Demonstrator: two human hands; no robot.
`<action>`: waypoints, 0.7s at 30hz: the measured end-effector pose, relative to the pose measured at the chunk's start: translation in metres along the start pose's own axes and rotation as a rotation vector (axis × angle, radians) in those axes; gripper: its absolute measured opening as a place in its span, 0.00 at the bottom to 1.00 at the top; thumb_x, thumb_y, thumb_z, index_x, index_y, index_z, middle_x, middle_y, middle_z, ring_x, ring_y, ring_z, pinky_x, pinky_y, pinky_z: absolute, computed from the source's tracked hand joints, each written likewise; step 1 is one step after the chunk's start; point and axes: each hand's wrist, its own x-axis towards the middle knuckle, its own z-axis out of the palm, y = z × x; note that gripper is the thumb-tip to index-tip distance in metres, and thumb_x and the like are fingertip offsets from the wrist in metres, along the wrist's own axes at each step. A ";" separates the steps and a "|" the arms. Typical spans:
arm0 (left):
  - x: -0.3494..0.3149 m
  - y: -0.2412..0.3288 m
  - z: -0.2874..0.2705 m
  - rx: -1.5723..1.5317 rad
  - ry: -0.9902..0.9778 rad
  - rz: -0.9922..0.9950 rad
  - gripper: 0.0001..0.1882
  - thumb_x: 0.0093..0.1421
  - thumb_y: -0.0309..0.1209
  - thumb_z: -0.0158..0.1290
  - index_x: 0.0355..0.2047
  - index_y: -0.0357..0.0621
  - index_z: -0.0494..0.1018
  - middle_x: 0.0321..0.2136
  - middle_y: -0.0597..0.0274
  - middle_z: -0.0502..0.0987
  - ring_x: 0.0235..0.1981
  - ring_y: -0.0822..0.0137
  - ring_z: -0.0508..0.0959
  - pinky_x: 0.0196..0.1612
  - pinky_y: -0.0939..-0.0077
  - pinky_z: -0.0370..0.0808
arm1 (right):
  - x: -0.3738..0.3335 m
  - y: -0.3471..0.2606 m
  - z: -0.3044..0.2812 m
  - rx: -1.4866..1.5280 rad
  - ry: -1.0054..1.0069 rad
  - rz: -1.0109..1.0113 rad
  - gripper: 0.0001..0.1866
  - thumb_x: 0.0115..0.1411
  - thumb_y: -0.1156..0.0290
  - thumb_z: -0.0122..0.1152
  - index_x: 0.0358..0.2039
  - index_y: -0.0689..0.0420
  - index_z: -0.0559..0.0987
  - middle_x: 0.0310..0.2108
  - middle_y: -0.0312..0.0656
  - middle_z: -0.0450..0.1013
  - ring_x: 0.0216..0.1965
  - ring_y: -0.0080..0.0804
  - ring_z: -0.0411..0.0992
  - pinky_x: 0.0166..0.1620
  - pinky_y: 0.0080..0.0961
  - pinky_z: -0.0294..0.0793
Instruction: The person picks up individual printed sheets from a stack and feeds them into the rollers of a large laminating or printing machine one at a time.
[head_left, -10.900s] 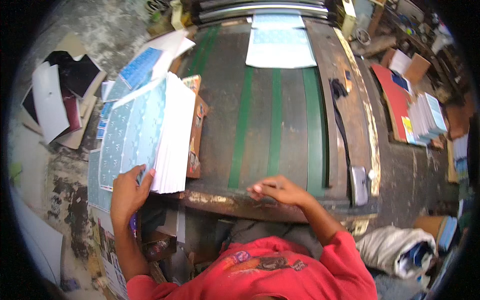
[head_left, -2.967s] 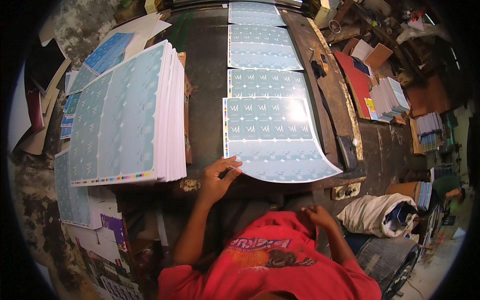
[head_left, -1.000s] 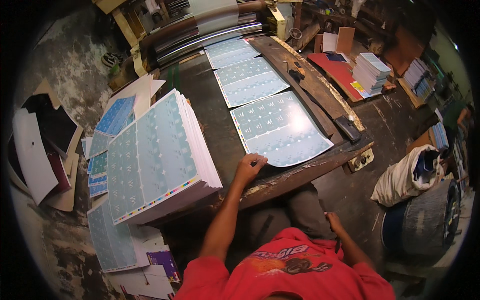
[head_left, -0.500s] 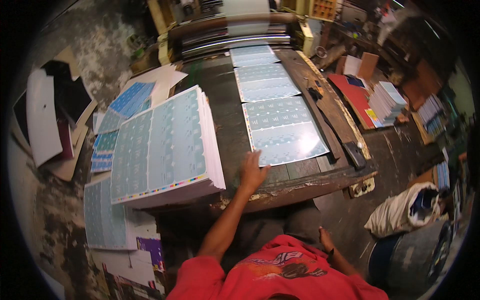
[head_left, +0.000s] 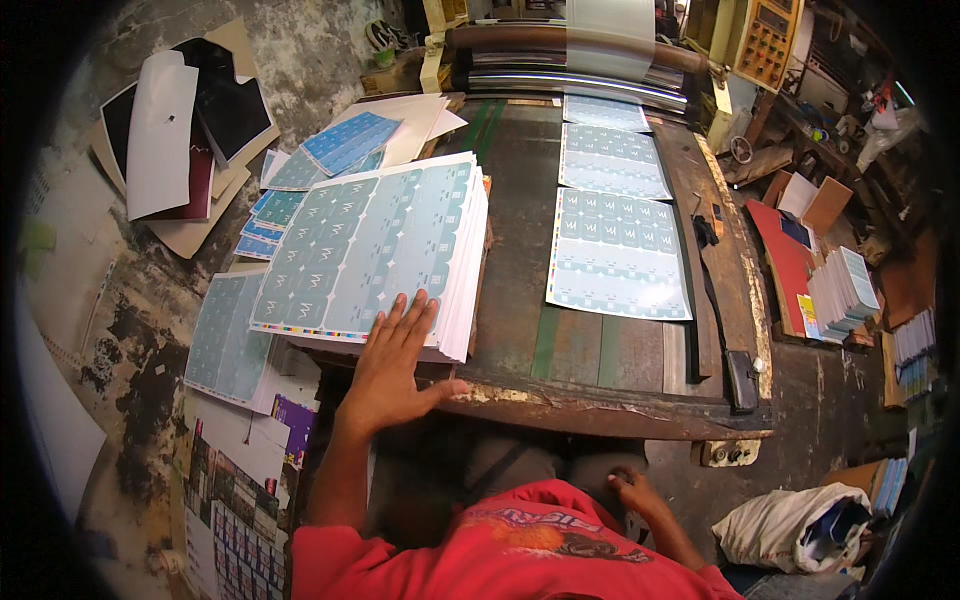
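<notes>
My left hand (head_left: 393, 362) lies flat, fingers spread, on the near right corner of a thick stack of teal printed sheets (head_left: 372, 243) on the dark worktable (head_left: 560, 385). Three single teal printed sheets (head_left: 618, 250) lie in a row on the belt to the right, running away toward a roller machine (head_left: 570, 55). My right hand (head_left: 632, 491) hangs low below the table's front edge, beside my red shirt, holding nothing that I can see.
More printed sheets (head_left: 228, 340) and boards (head_left: 165, 130) lie on the floor at the left. Red boards and a stack of sheets (head_left: 838, 295) sit at the right. A white sack (head_left: 800, 520) lies at the lower right.
My left hand has moved left from the single sheet on the belt onto the corner of the thick stack. The view has tilted down and leftward.
</notes>
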 end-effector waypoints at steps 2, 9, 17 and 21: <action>-0.001 -0.007 0.003 -0.146 0.054 -0.040 0.39 0.59 0.54 0.54 0.62 0.38 0.61 0.63 0.46 0.62 0.67 0.49 0.56 0.67 0.53 0.52 | -0.007 -0.064 -0.042 0.132 -0.295 -0.097 0.36 0.62 0.47 0.55 0.61 0.63 0.66 0.50 0.53 0.74 0.52 0.41 0.71 0.54 0.34 0.69; 0.013 -0.044 0.026 -0.960 0.603 -0.580 0.25 0.69 0.42 0.47 0.48 0.28 0.73 0.40 0.55 0.80 0.44 0.61 0.77 0.53 0.71 0.69 | 0.005 -0.190 -0.075 0.539 -0.484 -0.461 0.30 0.66 0.50 0.53 0.59 0.60 0.69 0.48 0.44 0.76 0.47 0.28 0.73 0.50 0.25 0.71; 0.016 0.060 0.010 -0.555 0.371 0.112 0.11 0.66 0.32 0.47 0.31 0.44 0.78 0.33 0.64 0.83 0.44 0.57 0.80 0.60 0.51 0.60 | -0.005 -0.272 -0.112 1.153 -0.694 -0.680 0.29 0.64 0.55 0.56 0.57 0.64 0.69 0.36 0.41 0.77 0.34 0.26 0.74 0.41 0.24 0.74; 0.007 0.072 0.026 -0.352 0.135 0.294 0.12 0.59 0.42 0.58 0.37 0.50 0.79 0.45 0.62 0.80 0.58 0.53 0.71 0.65 0.42 0.51 | 0.012 -0.266 -0.098 1.228 -0.391 -0.386 0.18 0.61 0.61 0.59 0.44 0.61 0.72 0.28 0.39 0.74 0.21 0.26 0.69 0.27 0.26 0.71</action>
